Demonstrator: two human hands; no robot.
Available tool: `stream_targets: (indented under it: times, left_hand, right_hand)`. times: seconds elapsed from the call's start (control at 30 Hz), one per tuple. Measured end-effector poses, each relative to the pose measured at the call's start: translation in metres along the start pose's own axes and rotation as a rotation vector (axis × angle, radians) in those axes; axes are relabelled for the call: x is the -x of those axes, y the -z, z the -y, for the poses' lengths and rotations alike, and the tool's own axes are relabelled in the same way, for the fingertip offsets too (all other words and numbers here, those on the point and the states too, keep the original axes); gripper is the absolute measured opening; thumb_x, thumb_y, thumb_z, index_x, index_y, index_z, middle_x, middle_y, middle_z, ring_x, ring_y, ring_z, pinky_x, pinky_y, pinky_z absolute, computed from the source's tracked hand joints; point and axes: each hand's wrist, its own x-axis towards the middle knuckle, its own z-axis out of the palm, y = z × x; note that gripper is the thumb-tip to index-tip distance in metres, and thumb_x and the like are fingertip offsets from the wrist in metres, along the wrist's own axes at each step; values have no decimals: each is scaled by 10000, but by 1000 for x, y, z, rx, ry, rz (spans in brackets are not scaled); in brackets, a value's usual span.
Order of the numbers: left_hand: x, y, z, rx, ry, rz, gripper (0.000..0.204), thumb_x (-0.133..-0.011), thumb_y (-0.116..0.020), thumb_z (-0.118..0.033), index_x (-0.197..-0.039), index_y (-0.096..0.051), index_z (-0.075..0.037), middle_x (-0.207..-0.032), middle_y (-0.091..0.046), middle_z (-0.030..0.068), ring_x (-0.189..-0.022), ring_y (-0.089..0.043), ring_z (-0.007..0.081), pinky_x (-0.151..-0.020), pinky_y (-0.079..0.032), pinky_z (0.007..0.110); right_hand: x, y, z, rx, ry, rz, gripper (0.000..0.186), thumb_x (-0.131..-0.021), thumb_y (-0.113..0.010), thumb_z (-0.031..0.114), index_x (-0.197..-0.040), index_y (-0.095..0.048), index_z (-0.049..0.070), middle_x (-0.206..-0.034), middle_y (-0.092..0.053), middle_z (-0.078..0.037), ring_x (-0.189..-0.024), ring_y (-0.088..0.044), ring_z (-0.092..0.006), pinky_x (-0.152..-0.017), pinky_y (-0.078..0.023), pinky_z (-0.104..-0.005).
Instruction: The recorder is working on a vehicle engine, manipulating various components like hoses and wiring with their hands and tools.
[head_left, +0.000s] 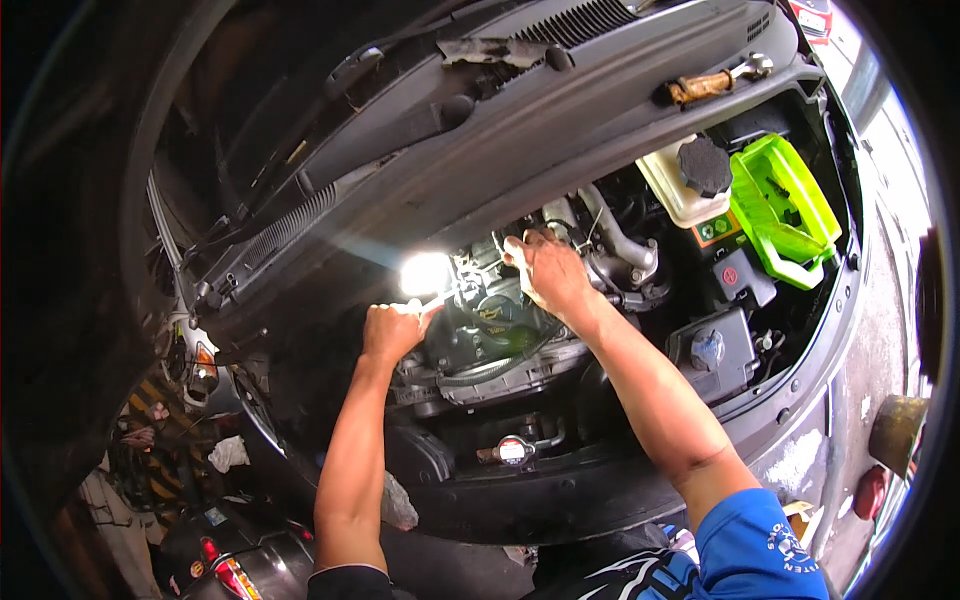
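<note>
My left hand [398, 326] is closed just below a bright glowing light [426, 272] over the engine [480, 345], thumb and forefinger pointing toward it; what it holds is hard to make out in the glare. Higher and to the right, my right hand [545, 270] has its fingers curled down at the top of the engine, by a thin rod or wire [492, 266]; I cannot make out what it grips. A metal pipe [630, 250] runs beside that hand, and a black engine cap [497, 310] sits between my hands.
A ratchet with a worn handle [705, 87] lies on the cowl. At right are a white reservoir [670, 190], an open green plastic tray [785, 205] and another reservoir [735, 350]. The car's front edge [590, 505] curves below. Dark clutter [165, 440] lies at lower left.
</note>
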Motion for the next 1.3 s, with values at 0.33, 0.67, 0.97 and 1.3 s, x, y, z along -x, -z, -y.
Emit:
stream_targets:
  times: [0.33,0.67,0.97,1.3]
  left_hand:
    - [4,-6,8,35,-21,-65,518,-983,-660,-537,-649,-679,-142,-492,-599,79,-420,-610,274,-456,-487,425]
    - [3,-9,8,12,-10,-48,510,-977,-671,-535,-658,-667,-137,-514,-614,71,-435,-621,271,-458,-485,406]
    - [0,-20,11,48,-65,-156,501,-975,-706,-486,-613,-587,-160,-456,-529,46,-387,-548,255,-419,-430,391]
    - [6,-14,16,-38,-38,-93,532,-979,-676,-523,-601,-634,-152,-478,-588,58,-411,-603,249,-469,-496,401]
  right_hand:
    - [-2,13,8,27,-100,213,337,-1033,-564,277,-1306,-702,137,-1210,-702,-136,-1201,-645,-344,-970,-568,-460]
    - [-3,4,2,7,-14,51,235,-929,-634,135,-1151,-699,87,-1000,-709,-159,-1001,-690,-366,-830,-594,-459]
    - [2,1,-5,-39,14,-36,288,-894,-618,88,-1166,-711,81,-997,-707,-172,-1001,-689,-366,-839,-589,-462]
    - [1,5,3,-70,-36,109,335,-1036,-459,145,-1266,-701,112,-1132,-687,-152,-1087,-651,-372,-909,-563,-498]
